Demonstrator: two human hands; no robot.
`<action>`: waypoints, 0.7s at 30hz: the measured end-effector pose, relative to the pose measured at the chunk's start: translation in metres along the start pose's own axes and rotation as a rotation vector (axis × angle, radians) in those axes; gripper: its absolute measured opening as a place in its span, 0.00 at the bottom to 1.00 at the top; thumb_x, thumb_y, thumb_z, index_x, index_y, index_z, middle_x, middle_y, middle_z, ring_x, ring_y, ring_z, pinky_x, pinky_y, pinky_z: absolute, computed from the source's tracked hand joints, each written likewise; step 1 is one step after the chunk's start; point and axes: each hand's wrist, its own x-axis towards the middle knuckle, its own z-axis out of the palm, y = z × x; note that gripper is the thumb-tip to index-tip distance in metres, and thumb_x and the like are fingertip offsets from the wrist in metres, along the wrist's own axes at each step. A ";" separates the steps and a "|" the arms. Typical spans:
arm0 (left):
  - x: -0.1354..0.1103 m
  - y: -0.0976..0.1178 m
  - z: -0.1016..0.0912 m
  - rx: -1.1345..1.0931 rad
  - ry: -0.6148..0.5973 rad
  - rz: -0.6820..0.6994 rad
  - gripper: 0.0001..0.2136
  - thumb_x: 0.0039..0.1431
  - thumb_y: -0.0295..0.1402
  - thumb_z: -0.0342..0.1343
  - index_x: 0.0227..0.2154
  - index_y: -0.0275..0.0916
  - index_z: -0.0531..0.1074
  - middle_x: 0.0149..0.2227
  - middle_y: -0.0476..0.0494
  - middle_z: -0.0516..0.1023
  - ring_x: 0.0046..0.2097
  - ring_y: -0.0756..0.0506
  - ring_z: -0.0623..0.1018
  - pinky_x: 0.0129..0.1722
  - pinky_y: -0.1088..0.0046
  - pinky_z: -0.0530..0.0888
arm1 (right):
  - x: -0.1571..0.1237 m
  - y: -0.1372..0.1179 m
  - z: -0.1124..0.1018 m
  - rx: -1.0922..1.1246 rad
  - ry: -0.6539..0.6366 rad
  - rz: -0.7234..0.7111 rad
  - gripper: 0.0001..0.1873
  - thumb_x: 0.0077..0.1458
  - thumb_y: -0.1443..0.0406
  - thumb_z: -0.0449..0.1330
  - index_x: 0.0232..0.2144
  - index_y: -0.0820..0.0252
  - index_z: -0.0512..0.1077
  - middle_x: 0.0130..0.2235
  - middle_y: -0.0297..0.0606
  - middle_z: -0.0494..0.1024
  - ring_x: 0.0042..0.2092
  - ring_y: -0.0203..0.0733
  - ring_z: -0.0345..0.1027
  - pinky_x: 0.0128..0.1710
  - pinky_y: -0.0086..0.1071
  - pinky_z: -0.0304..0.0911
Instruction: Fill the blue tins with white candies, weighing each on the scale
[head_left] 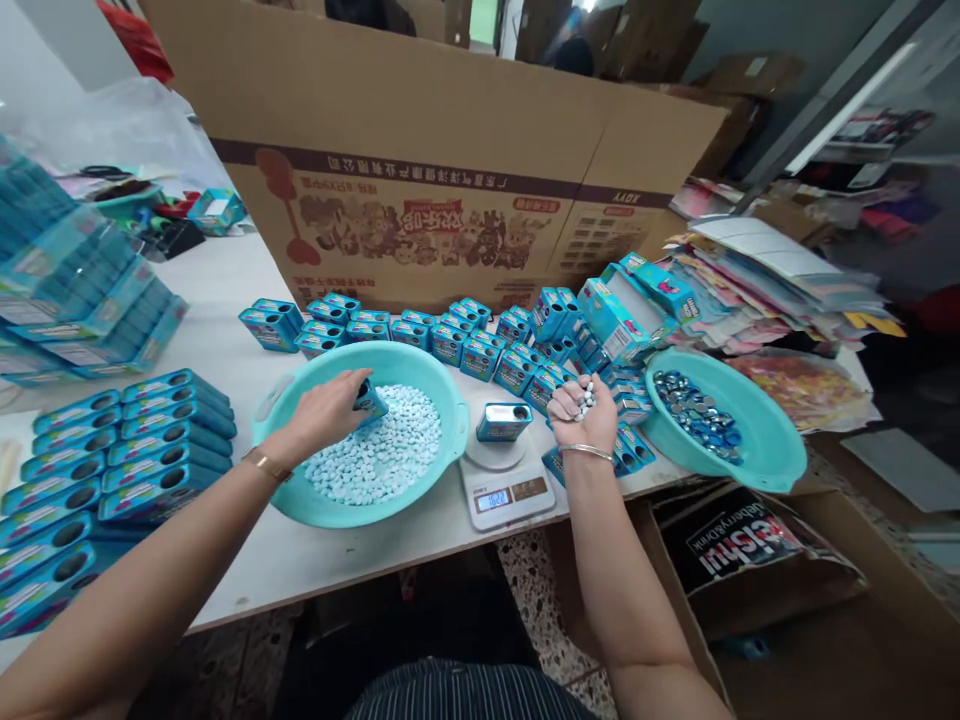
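Note:
My left hand (328, 410) is closed around a small blue tin (370, 401), held over the pale blue tablets (386, 445) in a teal basin (442, 395). My right hand (581, 410) is palm up, fingers curled around a few white tablets (586, 397), just right of a small white scale (504, 482). Another blue tin (503, 421) stands on the scale's round pan. The scale's display is lit.
Several blue tins (465, 340) are lined up behind the basin, in front of a big cardboard box (450, 150). Stacked blue trays (112, 450) lie at left. A second teal basin (757, 440) with shiny lids sits at right, over an open carton (757, 560).

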 end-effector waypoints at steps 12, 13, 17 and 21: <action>0.009 0.001 0.014 0.025 0.164 0.054 0.39 0.51 0.44 0.56 0.61 0.31 0.49 0.54 0.27 0.66 0.56 0.29 0.66 0.51 0.56 0.65 | 0.013 0.009 0.002 0.020 0.119 0.031 0.15 0.59 0.64 0.48 0.21 0.58 0.56 0.16 0.23 0.55 0.14 0.27 0.47 0.12 0.20 0.44; 0.006 0.008 0.012 -0.004 0.249 0.086 0.38 0.51 0.45 0.56 0.61 0.32 0.50 0.55 0.28 0.65 0.57 0.29 0.65 0.53 0.55 0.64 | 0.012 0.008 0.000 0.022 0.128 0.022 0.14 0.59 0.64 0.48 0.21 0.57 0.56 0.16 0.23 0.55 0.15 0.27 0.47 0.12 0.20 0.45; -0.001 0.061 0.004 -0.206 0.421 0.297 0.36 0.54 0.48 0.55 0.61 0.37 0.50 0.57 0.32 0.64 0.59 0.33 0.63 0.56 0.53 0.62 | 0.013 0.010 -0.004 0.015 0.139 -0.012 0.13 0.57 0.63 0.51 0.21 0.57 0.56 0.16 0.22 0.55 0.15 0.27 0.48 0.13 0.20 0.47; 0.007 0.132 0.013 -0.264 0.229 0.443 0.36 0.52 0.44 0.58 0.61 0.37 0.52 0.59 0.31 0.63 0.62 0.33 0.60 0.60 0.47 0.54 | 0.013 0.011 -0.006 0.037 0.125 0.013 0.14 0.58 0.64 0.49 0.21 0.57 0.55 0.15 0.22 0.55 0.15 0.27 0.47 0.13 0.20 0.46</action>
